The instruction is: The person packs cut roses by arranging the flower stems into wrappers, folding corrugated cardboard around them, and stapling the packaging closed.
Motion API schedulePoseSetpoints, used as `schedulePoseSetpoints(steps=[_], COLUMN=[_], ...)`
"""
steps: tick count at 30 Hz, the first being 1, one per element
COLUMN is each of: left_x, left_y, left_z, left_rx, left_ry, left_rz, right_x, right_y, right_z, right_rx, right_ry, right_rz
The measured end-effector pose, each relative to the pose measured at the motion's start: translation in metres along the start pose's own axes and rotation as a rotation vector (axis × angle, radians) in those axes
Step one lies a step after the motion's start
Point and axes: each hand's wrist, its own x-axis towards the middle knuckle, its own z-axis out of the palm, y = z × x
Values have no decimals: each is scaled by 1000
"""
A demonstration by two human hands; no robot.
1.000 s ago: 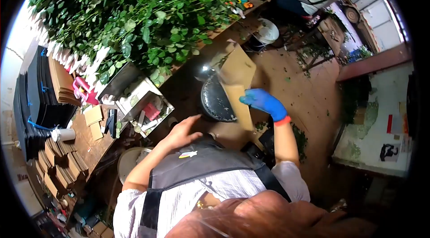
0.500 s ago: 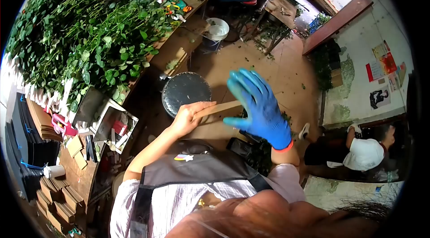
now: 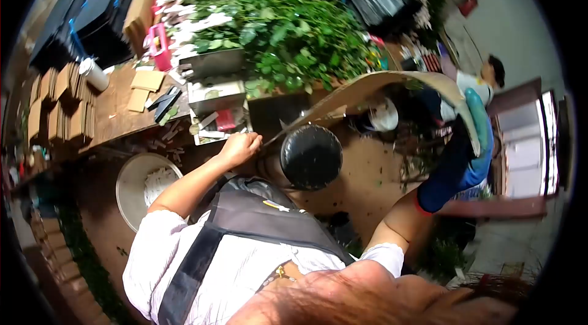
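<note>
A long strip of brown cardboard (image 3: pixel 367 83) arches between my two hands, above a round black stool seat (image 3: pixel 311 156). Its left end is pinched in my bare left hand (image 3: pixel 241 149), near the table's edge. At the right, my right hand (image 3: pixel 478 132), in a blue and teal glove, grips the other end, with the fingers wrapped along its outer side. Leafy green stems (image 3: pixel 288 25) are heaped on the table behind the strip.
The wooden table (image 3: pixel 116 118) bears black stacks (image 3: pixel 101 13), folded cardboard pieces (image 3: pixel 61 101) and a metal box (image 3: pixel 214 95). A pale bin (image 3: pixel 138 193) stands at the lower left, a white bucket (image 3: pixel 384 115) behind the strip. Another person (image 3: pixel 481 83) is at the upper right.
The view has turned toward the table. The cardboard, earlier folded and then seen edge-on, is now stretched into a long arch. My right hand, open half a second ago, has closed on its right end.
</note>
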Motion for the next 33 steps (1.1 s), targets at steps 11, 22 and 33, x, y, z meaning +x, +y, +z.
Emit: schedulePoseSetpoints(steps=[11,22,33], left_x=[-4,33,-1], left_y=[1,-4,-132], left_z=[-152,-187,-206], left_rx=[-14,-2103,-238], left_ry=[250,-495,-137], left_rz=[370,-225,-778], right_x=[136,160,-25], right_y=[-15,-23,69], right_z=[219,368,500], right_rx=[90,19,-24], right_ry=[-90,-1097,-1350], right_rz=[-179,-547,-603])
